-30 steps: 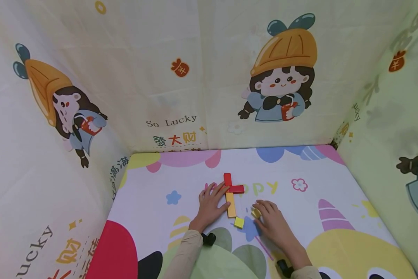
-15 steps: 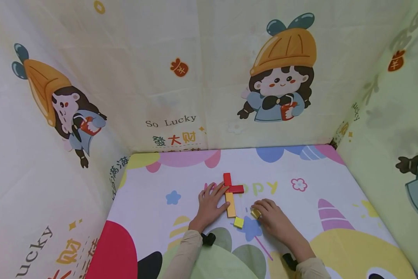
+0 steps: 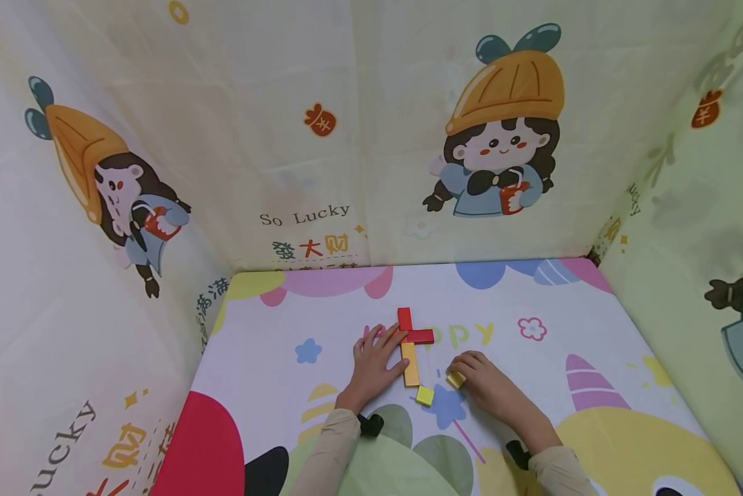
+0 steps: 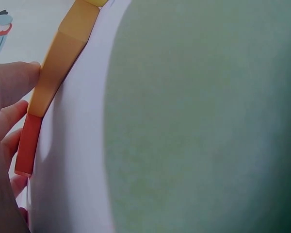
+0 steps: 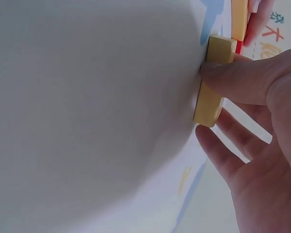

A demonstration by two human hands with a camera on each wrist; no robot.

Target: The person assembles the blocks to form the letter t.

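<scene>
An upright red block (image 3: 405,318), a sideways red block (image 3: 421,336) and a long orange block (image 3: 411,365) lie joined on the printed tabletop. A small yellow block (image 3: 424,395) touches the orange one's near end. My left hand (image 3: 370,368) rests along their left side with fingers extended. Its thumb (image 4: 19,80) touches the orange block, and its fingers reach the red ones. To the right, my right hand (image 3: 492,389) pinches another yellow block (image 5: 211,107) between thumb and fingers, apart from the joined blocks. Its far face is partly hidden by the fingers.
Patterned cloth walls (image 3: 396,172) enclose the tabletop (image 3: 347,303) at the back and both sides. A black wrist device (image 3: 371,425) sits on the left wrist, and another (image 3: 517,455) on the right.
My right hand has turned slightly, its wrist swinging rightward, with fingers drawn closer round the yellow block. The left hand and the joined blocks have stayed put.
</scene>
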